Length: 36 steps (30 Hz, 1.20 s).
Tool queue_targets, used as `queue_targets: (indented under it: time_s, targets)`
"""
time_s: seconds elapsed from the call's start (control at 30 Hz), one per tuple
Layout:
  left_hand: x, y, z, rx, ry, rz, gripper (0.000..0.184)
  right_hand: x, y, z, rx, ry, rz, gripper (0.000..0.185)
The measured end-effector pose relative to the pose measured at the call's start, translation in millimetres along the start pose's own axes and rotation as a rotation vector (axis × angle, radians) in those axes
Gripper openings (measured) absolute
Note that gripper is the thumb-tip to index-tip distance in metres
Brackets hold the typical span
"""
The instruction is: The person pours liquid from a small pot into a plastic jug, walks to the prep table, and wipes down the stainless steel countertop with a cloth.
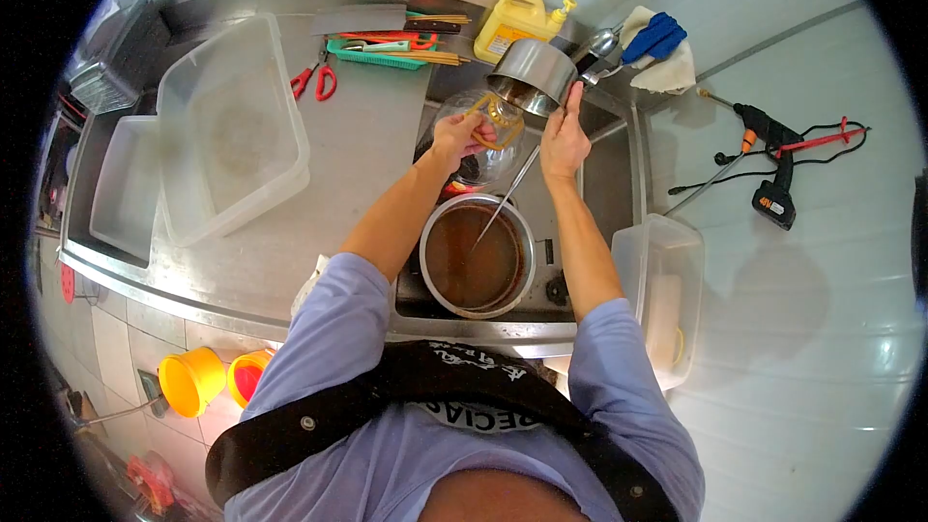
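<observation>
My right hand (564,140) grips a stainless steel cup-shaped vessel (534,77), tilted above the sink. A thin metal rod (509,189) slants down from near it over the pot; I cannot tell whether it is the vessel's handle. My left hand (464,138) is closed on a yellow-brown looped thing (503,126), close to the vessel. Behind that lies something clear and rounded, like a plastic bowl or bag (498,166). Below both hands stands a round metal pot (529,275) with brown liquid inside.
Left on the steel counter (372,135) are clear plastic tubs (232,126), red-handled scissors (314,82), a cleaver (360,19) and a green basket (382,53). A yellow jug (522,24) stands behind. At right are a clear bin (657,300) and a spray gun (773,155).
</observation>
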<state>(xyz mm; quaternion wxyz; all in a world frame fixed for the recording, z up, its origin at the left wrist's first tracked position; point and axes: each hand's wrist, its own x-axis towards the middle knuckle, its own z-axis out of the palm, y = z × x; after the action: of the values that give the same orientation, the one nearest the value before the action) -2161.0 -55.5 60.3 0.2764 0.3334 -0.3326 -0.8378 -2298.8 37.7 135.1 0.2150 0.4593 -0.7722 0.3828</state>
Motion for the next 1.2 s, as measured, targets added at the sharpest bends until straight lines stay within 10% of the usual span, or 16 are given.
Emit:
queue_targets:
  time_s: [1.2]
  targets:
    - [0.7, 0.2, 0.1, -0.007, -0.001, -0.006, 0.018, 6.4, 1.3, 3.3, -0.015, 0.038, -0.036, 0.052]
